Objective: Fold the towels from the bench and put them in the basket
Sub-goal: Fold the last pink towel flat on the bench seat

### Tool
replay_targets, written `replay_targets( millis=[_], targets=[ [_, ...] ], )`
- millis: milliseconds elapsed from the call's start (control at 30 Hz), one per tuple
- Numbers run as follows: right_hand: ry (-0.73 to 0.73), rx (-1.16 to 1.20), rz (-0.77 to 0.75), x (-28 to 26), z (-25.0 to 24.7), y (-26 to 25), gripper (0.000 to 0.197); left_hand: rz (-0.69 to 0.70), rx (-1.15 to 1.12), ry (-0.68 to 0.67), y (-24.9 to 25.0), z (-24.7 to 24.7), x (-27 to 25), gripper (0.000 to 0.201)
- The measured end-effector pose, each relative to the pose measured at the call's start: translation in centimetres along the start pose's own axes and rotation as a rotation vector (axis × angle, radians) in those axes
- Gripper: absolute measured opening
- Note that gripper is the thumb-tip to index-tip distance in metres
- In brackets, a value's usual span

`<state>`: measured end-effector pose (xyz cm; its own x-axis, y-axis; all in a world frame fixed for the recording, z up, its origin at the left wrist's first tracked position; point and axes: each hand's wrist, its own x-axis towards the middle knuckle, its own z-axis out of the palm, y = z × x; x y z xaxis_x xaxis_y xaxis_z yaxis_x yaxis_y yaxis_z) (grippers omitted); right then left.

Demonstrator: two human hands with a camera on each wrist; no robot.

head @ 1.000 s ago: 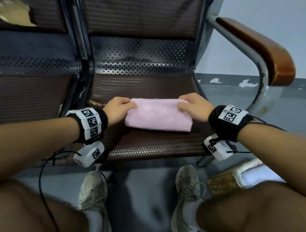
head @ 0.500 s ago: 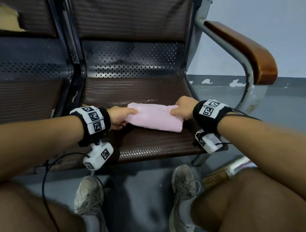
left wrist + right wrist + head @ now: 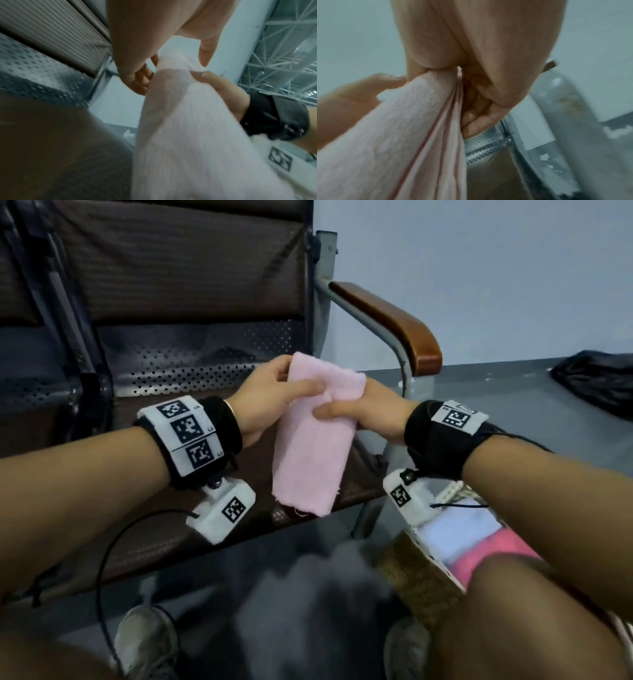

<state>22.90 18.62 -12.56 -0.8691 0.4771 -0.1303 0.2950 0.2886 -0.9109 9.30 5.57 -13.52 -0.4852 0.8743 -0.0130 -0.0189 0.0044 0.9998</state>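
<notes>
A folded pale pink towel [image 3: 313,440] hangs upright in the air above the brown bench seat [image 3: 144,542]. My left hand [image 3: 270,395] holds its upper left edge, thumb across the front. My right hand [image 3: 363,412] pinches the upper right part, thumb on the front and fingers behind. In the left wrist view the towel [image 3: 197,135] fills the lower right. The right wrist view shows the towel's stacked layers [image 3: 423,135] gripped in my fist. A wicker basket [image 3: 421,580] with a white lining stands on the floor at lower right, holding a white towel [image 3: 459,535] and a bright pink one [image 3: 493,556].
The bench has a perforated metal back [image 3: 191,354] and a brown wooden armrest [image 3: 394,320] on a grey frame, between the seat and the basket. A black bag [image 3: 596,381] lies on the floor at far right. My knees and shoes are below.
The towel lay flat on the seat between my hands; now both hands have lifted it off the bench so it hangs vertically, and the view has swung right toward the basket.
</notes>
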Motion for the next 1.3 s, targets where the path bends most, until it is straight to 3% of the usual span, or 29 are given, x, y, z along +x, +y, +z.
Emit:
replay_targets(
  millis=[133,200,267,433,600,700,800,867,933,1067,1167,1233,1300],
  targets=[
    [0.138,0.197,0.123,-4.7,-5.8,3.4,0.041,-0.109,0.123,-0.125,-2.0,7.1,0.2,0.084],
    [0.215,0.312,0.179,-7.5,-9.0,6.4,0.040,-0.196,0.140,-0.316,-4.4,11.3,0.3,0.077],
    [0.302,0.388,0.253,-10.3,-11.9,10.2,0.038,-0.224,0.129,-0.449,-6.8,15.8,0.1,0.055],
    [0.525,0.519,0.533,-16.2,-15.9,20.6,0.027,-0.335,0.228,-0.385,-13.9,25.4,0.6,0.042],
    [0.653,0.677,0.619,-17.5,-15.8,28.9,0.013,-0.298,0.592,-0.325,-20.3,29.6,1.7,0.041],
    [0.678,0.543,0.673,-16.5,-15.7,33.1,0.039,-0.210,0.793,-0.260,-21.8,30.6,2.9,0.042],
    [0.648,0.226,0.742,-15.9,-15.9,35.3,0.049,-0.180,1.069,-0.393,-22.3,31.8,3.7,0.040],
    [0.617,0.022,0.796,-15.7,-15.9,35.6,0.053,-0.176,1.266,-0.473,-22.2,32.6,3.8,0.027],
    [0.612,-0.016,0.828,-15.5,-16.1,35.2,0.058,-0.171,1.353,-0.487,-21.4,33.0,3.9,0.020],
    [0.675,0.084,0.778,-17.4,-18.6,33.3,0.031,-0.018,1.224,-0.438,-17.9,33.3,6.6,0.025],
    [0.904,-0.019,0.721,-21.5,-21.8,32.9,0.025,-0.004,1.015,-0.380,-15.9,34.2,10.9,0.019],
    [1.009,-0.152,0.792,-25.2,-23.9,33.8,0.025,-0.073,0.920,-0.406,-15.9,35.5,13.7,0.023],
    [0.969,-0.265,0.980,-29.0,-25.7,35.8,0.030,-0.181,0.863,-0.463,-17.2,37.1,16.0,0.026]
  ],
)
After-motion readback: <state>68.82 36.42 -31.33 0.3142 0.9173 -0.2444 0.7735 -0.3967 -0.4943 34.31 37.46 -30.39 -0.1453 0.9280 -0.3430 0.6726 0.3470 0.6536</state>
